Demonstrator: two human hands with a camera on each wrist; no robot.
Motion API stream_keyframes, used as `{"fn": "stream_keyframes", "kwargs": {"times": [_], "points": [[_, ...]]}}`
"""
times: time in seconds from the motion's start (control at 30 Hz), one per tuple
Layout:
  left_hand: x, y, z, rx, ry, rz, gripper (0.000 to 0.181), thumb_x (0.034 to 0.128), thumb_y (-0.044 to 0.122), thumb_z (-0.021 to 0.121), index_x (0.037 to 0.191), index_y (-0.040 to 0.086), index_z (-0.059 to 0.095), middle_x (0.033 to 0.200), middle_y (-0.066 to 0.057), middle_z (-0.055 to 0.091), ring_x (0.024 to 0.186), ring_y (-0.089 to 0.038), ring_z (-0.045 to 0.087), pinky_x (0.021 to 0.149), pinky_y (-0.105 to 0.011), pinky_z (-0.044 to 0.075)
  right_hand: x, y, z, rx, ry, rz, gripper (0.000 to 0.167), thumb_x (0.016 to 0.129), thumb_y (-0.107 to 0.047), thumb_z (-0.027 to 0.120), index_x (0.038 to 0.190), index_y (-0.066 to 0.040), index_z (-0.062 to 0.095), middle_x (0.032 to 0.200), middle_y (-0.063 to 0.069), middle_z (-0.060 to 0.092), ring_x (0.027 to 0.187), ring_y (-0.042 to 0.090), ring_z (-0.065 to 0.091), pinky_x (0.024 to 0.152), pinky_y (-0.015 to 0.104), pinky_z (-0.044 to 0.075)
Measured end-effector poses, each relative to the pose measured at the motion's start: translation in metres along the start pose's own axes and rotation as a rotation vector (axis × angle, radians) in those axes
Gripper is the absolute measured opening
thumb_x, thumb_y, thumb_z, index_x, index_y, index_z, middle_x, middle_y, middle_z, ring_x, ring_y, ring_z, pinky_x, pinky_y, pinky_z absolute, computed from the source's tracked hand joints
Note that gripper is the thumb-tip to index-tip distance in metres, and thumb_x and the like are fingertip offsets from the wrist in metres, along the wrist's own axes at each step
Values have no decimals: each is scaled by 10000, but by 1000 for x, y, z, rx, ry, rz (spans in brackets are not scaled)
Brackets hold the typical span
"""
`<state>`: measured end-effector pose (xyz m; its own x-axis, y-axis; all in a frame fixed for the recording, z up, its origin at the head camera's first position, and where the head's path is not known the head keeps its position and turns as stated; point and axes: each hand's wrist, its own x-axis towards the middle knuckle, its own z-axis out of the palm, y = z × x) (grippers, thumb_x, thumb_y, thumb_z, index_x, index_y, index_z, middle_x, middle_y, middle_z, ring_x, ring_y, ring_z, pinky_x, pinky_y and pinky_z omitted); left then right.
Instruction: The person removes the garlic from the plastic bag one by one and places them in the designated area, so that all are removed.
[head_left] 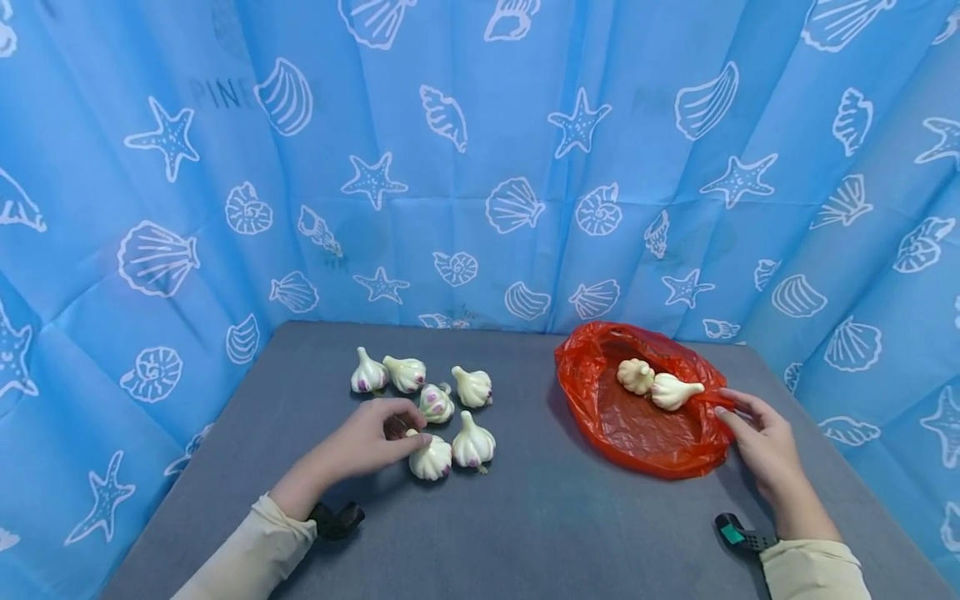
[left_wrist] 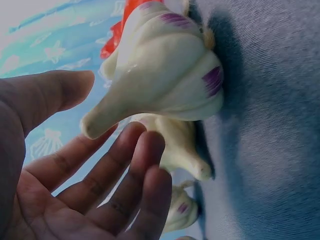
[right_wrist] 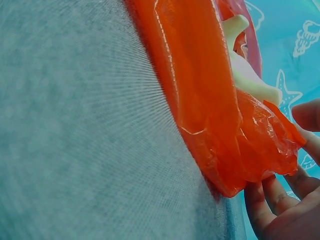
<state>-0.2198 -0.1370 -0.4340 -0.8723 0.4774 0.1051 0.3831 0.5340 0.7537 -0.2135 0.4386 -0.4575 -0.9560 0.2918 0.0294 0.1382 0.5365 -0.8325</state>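
Observation:
My left hand [head_left: 378, 437] reaches over the nearest left garlic bulb [head_left: 431, 458], thumb and fingers spread apart around its stem. In the left wrist view a large bulb with purple marks [left_wrist: 165, 65] lies beyond the gap between thumb and fingers of the left hand [left_wrist: 95, 165]. Several more bulbs stand or lie close by, one [head_left: 473, 440] just to the right. On the right, my right hand [head_left: 768, 442] holds the edge of a red plastic bag [head_left: 637, 433] between thumb and fingers. Two bulbs [head_left: 673, 392] lie in the wide-mouthed bag. The right wrist view shows fingers [right_wrist: 277, 200] against the bag's crumpled side [right_wrist: 260, 140].
The grey table [head_left: 540, 517] reaches back to a blue curtain [head_left: 480, 167] printed with shells and starfish, which also stands along both sides. Bare tabletop lies between the garlic group and the bag.

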Motion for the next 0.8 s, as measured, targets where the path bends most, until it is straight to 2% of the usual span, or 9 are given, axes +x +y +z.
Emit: {"fn": "stream_keyframes", "kwargs": {"times": [0.17,0.33,0.43,0.63,0.8], "points": [[5,13,-6,30,66,62,119,996,309,757,1059,208,753,1023,59,724,950,-105,679,844,-361,591,1,0,2,-2,24,-11,612,1090,-391,582,1560,-15,473,1468,222,474,949,-155,467,737,74,526],[7,35,-15,28,118,82,158,1001,332,754,1087,199,769,1046,55,744,984,-124,689,886,-452,591,2,-1,2,-17,0,8,635,1089,-424,571,1574,-29,461,1538,256,427,985,-127,445,738,79,528],[9,52,-19,24,141,111,125,1001,318,756,1093,235,765,1058,76,740,994,-118,686,910,-455,587,2,-1,2,-14,-8,10,648,1090,-443,561,1578,-32,453,1557,272,412,994,-108,447,740,94,543],[15,86,-16,-23,114,172,123,983,274,773,1104,266,756,1081,98,730,1021,-102,674,894,-380,575,3,-1,2,-12,4,4,628,1093,-420,562,1572,-26,460,1533,259,427,981,-124,451,741,88,536],[22,103,-10,-57,90,230,131,983,310,776,1109,281,754,1078,128,723,1040,-109,692,903,-358,594,1,0,2,-8,-11,15,645,1096,-425,556,1581,-17,439,1555,267,423,968,-143,452,744,105,552]]}}
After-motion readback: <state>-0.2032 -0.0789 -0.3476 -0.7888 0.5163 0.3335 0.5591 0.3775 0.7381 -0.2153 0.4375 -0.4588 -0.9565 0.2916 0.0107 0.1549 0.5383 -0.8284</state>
